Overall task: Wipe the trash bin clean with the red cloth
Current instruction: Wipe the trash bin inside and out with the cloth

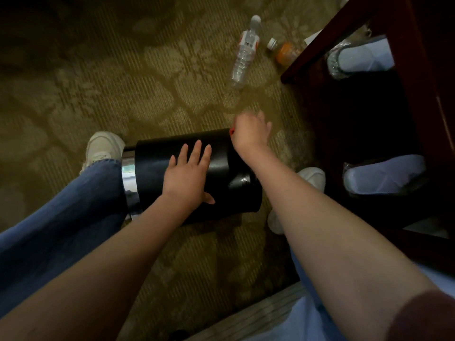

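A black trash bin (pixel 157 163) with a chrome rim lies on its side on the carpet, rim to the left and base to the right. My left hand (pixel 188 173) rests flat on its upper side, fingers straight. My right hand (pixel 250 130) is at the far edge of the bin's base, fingers curled over the red cloth (pixel 231 131). Only a small red corner of the cloth shows beside the hand; the rest is hidden under it.
A clear water bottle (pixel 243 54) and a small orange-filled bottle (pixel 285 51) lie on the patterned carpet beyond the bin. A dark wooden cabinet (pixel 369 114) with wrapped white slippers on its shelves stands at the right. My legs and shoes flank the bin.
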`<state>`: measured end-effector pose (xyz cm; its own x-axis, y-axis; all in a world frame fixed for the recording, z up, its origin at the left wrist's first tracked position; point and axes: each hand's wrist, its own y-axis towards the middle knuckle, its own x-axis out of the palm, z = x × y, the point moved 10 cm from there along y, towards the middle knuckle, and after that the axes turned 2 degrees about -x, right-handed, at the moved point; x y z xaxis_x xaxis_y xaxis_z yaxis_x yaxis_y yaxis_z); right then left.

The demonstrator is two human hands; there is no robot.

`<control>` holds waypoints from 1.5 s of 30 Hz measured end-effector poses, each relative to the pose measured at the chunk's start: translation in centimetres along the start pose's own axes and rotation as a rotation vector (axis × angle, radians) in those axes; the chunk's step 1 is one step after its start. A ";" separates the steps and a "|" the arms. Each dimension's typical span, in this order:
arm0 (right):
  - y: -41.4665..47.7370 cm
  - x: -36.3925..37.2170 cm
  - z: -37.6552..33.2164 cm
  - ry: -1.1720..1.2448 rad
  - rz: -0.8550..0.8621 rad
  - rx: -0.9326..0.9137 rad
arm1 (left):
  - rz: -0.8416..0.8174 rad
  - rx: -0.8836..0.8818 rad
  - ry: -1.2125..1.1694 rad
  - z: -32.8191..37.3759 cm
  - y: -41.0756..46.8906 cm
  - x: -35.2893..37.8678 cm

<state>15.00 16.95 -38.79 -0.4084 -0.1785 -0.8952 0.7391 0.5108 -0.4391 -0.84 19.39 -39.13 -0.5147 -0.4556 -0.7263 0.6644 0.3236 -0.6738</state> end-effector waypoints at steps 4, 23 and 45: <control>-5.1 -0.6 0.1 0.084 0.062 -0.119 | 0.006 -0.013 0.028 0.4 -0.4 0.2; -2.3 -0.2 0.1 0.053 0.004 -0.090 | 0.001 -0.002 0.092 0.6 -0.5 0.9; -5.0 -3.9 6.7 1.057 0.080 0.053 | -0.061 0.022 0.060 1.2 -1.2 0.4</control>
<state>16.50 9.45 -33.68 -0.5970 0.6887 -0.4115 0.7964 0.4470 -0.4073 -1.21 17.85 -38.51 -0.5857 -0.4231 -0.6913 0.6422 0.2782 -0.7143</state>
